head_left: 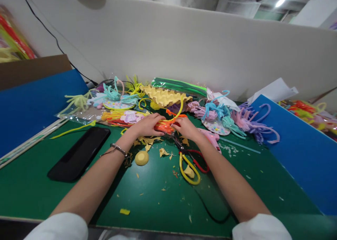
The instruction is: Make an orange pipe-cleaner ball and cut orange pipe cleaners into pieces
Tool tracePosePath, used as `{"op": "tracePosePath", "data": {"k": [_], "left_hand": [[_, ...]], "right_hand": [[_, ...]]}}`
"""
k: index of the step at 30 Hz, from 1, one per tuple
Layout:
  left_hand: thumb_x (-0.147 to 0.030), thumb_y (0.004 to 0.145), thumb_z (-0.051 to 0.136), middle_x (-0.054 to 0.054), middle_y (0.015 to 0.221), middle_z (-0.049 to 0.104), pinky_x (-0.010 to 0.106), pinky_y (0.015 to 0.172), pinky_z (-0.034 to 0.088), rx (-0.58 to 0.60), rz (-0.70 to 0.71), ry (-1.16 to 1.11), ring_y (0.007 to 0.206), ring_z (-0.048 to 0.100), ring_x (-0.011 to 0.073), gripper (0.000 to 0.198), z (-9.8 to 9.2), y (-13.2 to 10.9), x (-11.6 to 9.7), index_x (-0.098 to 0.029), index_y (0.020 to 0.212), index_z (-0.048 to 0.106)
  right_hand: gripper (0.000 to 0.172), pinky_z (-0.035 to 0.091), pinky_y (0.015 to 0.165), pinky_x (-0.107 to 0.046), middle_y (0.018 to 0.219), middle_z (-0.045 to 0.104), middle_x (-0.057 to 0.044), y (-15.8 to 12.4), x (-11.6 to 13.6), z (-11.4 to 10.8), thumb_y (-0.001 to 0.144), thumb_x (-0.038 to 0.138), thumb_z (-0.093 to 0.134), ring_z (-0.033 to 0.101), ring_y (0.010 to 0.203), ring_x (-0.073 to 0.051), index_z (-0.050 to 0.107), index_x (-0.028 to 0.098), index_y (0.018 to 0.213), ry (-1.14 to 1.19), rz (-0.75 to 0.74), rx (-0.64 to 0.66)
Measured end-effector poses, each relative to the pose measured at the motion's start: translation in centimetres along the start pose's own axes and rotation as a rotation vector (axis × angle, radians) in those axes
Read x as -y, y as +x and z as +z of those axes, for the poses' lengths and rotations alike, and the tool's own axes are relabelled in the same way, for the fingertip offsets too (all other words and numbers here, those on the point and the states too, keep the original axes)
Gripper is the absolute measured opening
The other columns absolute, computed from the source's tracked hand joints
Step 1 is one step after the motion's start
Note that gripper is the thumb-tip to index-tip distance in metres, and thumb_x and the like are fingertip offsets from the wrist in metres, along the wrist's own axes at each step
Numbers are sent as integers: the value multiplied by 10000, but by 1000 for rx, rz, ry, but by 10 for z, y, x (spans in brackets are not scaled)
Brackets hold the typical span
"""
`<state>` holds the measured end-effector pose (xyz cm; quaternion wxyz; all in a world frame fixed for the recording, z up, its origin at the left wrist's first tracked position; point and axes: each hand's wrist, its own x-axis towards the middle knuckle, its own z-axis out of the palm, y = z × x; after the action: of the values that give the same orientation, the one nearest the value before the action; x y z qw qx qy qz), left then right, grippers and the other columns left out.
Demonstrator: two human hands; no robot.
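My left hand (149, 125) is closed round the end of a clear plastic bag of orange, red and yellow pipe cleaners (116, 116). My right hand (186, 127) grips the same end of the bag from the other side, its fingertips partly hidden. A yellow pipe cleaner (181, 108) and an orange one curl up between the hands. Just below the right hand lie scissors (189, 166) with one yellow and one red handle. A round tan cardboard piece (141, 158) and torn tan scraps (163, 152) lie nearer me.
A black phone (79, 154) lies at left. Behind my hands are a tan egg-carton piece (163, 96) and bagged green pipe cleaners (179, 86). Pastel bundles (234, 119) and a pink glue gun (212, 138) lie right. Blue panels (297, 152) flank the green table (158, 205).
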<state>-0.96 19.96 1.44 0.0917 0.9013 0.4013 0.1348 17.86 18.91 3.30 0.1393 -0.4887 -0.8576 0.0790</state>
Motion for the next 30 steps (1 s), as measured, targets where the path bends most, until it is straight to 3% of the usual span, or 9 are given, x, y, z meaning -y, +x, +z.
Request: {"op": "tracePosePath", "data": {"k": [6,17,24,30], "left_hand": [[-426,697,574,132,1161,473,353,909,364,7,11,7,1064,470,256,592,0,1,0,-136,1187,412],[-420,700,570,142,1140,483,348,887,381,12,3,12,1041,481,261,589,1,1,1,-116,1181,419],[-412,696,573,141,1141,486,333,892,379,17,4,14,1038,489,251,590,1,2,1,-111,1179,419],[-392,698,573,155,1125,502,349,883,387,8,12,27,1021,497,260,565,0,3,-1,-88,1157,447]], "right_hand": [[165,420,695,-302,908,643,-150,-4,6,7,779,206,519,582,857,-233,644,125,848,-112,106,1],[267,417,791,-280,1055,607,-113,-5,8,2,786,226,505,547,980,-210,605,151,1023,-184,174,38],[313,417,786,-276,1041,618,-87,-4,2,7,831,148,377,556,964,-196,602,182,1045,-184,206,48],[263,409,797,-278,1015,613,-101,-5,4,9,813,234,466,557,951,-197,604,190,1032,-206,219,53]]}}
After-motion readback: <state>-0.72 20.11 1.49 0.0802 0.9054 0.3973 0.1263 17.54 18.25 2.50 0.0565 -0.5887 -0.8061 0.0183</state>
